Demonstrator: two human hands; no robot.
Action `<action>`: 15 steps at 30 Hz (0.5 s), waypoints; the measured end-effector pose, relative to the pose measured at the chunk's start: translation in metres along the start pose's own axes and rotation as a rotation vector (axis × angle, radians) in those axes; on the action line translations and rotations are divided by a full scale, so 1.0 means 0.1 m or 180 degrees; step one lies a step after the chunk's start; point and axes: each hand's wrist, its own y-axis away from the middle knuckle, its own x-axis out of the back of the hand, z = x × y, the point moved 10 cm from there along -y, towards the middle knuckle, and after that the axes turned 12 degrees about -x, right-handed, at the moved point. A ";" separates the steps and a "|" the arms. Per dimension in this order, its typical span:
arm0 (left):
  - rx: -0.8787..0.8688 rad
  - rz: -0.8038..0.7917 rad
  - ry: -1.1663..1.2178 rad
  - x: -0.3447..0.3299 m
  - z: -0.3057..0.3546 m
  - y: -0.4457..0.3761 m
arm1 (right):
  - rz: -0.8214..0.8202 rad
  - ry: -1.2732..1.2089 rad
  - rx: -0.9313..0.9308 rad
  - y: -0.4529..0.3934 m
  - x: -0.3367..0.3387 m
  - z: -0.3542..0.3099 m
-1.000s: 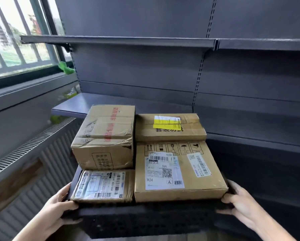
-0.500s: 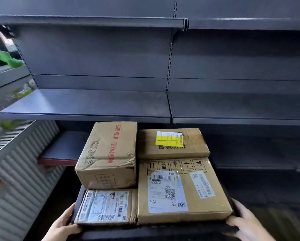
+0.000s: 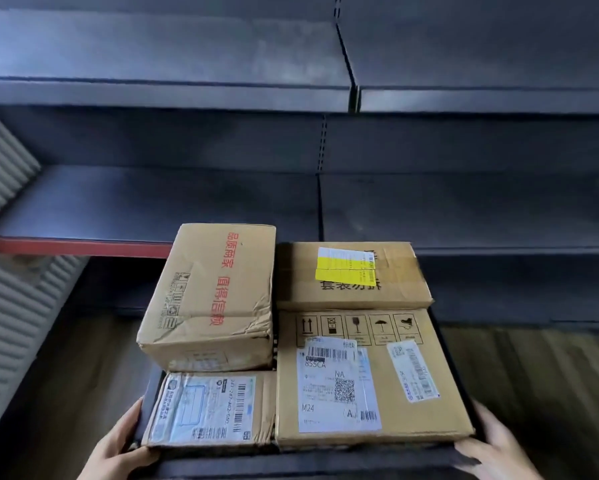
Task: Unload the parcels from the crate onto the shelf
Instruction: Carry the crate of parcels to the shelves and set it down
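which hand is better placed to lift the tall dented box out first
Left, probably: the tall dented box sits on the crate's left side, nearer the left hand; the right hand grips the far side.

Creased cardboard parcels point(image 3: 208, 299), matt dark metal shelf point(image 3: 152, 202), wood-look floor point(image 3: 533, 368)

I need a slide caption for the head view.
Both hands hold a black crate of four brown cardboard parcels before dark shelves.
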 end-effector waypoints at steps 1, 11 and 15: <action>0.0118 0.0001 -0.0002 -0.05 -0.13 -0.10 | -0.0051 -0.0115 -0.0125 -0.19 0.02 0.09; 0.0496 -0.0076 0.0323 -0.63 -2.06 -1.13 | 0.0247 0.0310 -0.0308 -2.14 0.45 1.22; 0.0452 -0.0096 0.0551 -0.70 -2.37 -1.37 | 0.0208 0.0438 -0.0110 -2.49 0.51 1.28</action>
